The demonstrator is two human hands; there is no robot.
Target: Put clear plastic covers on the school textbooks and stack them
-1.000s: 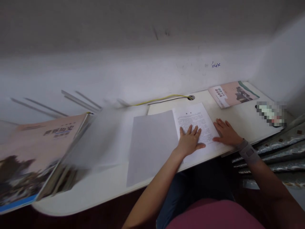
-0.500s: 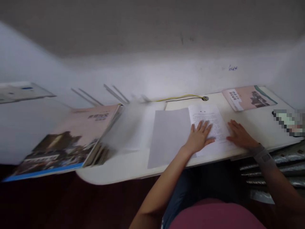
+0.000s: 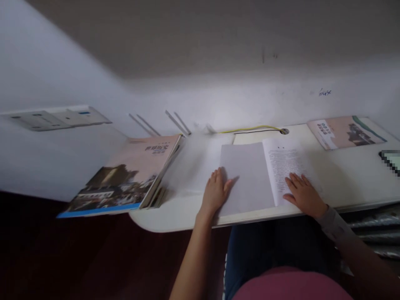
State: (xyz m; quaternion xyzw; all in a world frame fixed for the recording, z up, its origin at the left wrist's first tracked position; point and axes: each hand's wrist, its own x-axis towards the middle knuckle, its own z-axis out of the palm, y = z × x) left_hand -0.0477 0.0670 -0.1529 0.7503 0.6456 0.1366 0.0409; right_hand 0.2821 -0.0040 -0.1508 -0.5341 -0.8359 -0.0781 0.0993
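My left hand lies flat on the lower left edge of a blank pale sheet, fingers spread. That sheet adjoins a printed page of Chinese text, and the two lie open like a booklet. My right hand rests on the bottom of the printed page, holding nothing. To the left of my left hand stands a thick "World History" textbook, its cover pink with a photograph and a blue strip. A blurred white sheet lies beside it.
The white desk ends in a rounded corner at the left. A second pink book lies at the back right, and a pixelated object sits at the right edge. A yellow cable runs along the wall to a desk grommet.
My left hand has slid left from the printed page to the blank sheet's left edge. My right hand stays on the printed page. The view has swung left, showing more of the textbook.
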